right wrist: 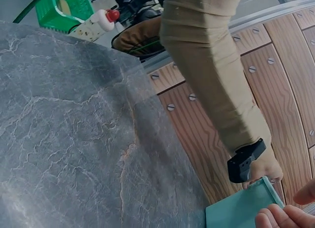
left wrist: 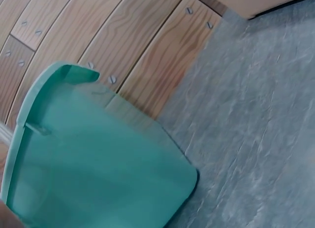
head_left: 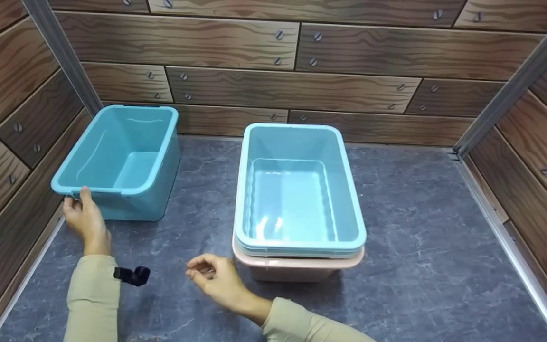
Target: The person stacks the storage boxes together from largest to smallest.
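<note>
A teal plastic storage bin (head_left: 164, 199) stands at the far left, close against the wooden-plank wall. My left hand (head_left: 88, 221) grips its near rim at the left corner, thumb over the edge and fingers below. In the left wrist view the bin's side (left wrist: 103, 154) fills the lower left, and a bit of the hand shows at the corner. My right hand (head_left: 223, 281) hovers over the floor between the bin and the middle stack, its fingers loosely bent and nothing in them. Part of that hand (right wrist: 290, 215) also appears in the right wrist view.
In the middle, light blue bins (head_left: 355, 204) sit nested on a pink bin (head_left: 297, 262). Plank-patterned walls (head_left: 349, 52) enclose the grey marbled surface (head_left: 425, 247). Outside it, in the right wrist view, are a green basket (right wrist: 61, 11) and a white bottle with a red cap (right wrist: 106, 20).
</note>
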`<state>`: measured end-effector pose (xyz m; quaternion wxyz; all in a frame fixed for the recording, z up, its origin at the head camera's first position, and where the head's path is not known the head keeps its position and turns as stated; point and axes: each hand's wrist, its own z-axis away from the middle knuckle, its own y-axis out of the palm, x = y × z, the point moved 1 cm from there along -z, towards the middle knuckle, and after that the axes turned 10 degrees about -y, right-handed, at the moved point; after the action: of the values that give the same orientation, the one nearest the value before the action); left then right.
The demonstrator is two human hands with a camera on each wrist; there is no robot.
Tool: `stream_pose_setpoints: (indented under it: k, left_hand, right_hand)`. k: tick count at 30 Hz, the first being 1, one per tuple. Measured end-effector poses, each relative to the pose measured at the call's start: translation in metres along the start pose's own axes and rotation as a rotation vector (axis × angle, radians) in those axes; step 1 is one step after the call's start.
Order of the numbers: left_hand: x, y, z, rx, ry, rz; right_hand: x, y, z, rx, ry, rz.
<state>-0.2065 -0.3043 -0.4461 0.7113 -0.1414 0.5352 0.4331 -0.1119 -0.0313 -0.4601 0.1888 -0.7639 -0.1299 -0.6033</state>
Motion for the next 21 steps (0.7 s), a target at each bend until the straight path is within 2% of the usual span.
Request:
stream_pose_setpoints:
  k: [10,16,21]
  left_hand:
    - [0.000,-0.001,-0.013,-0.014,-0.063,-0.167]
    - [0.000,-0.003,-0.016,-0.030,-0.055,-0.181]
    - [-0.004,-0.002,-0.017,-0.051,-0.067,-0.135]
  right_hand:
    - [-0.009,-0.001,-0.002,-0.012,-0.025,0.045]
    - [-0.014,-0.002,0.000,-0.011,-0.004,0.038]
    - [-0.015,-0.003,-0.001,-0.013,0.004,0.032]
